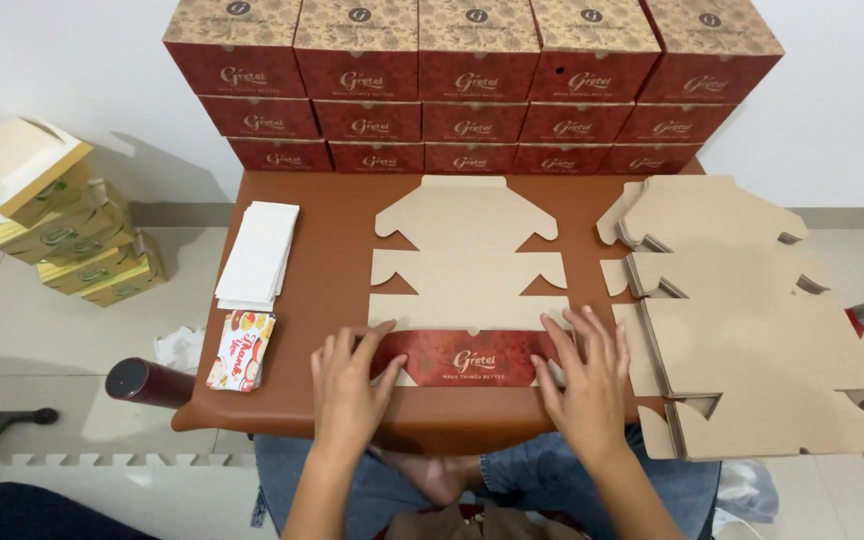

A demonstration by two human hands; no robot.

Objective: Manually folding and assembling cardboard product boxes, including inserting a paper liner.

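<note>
A flat die-cut cardboard box blank (467, 255) lies plain side up in the middle of the brown table (332, 300). Its near flap (467, 358) is folded over, showing the red printed side. My left hand (349, 385) presses the left end of that red flap with fingers spread. My right hand (584, 375) presses the right end the same way. Neither hand grips anything.
A stack of unfolded blanks (742, 320) overhangs the table's right side. Assembled red boxes (472, 85) are stacked along the back wall. A pile of white sheets (258, 252) and small printed cards (242, 350) sit at left. Yellow boxes (67, 230) stand on the floor, left.
</note>
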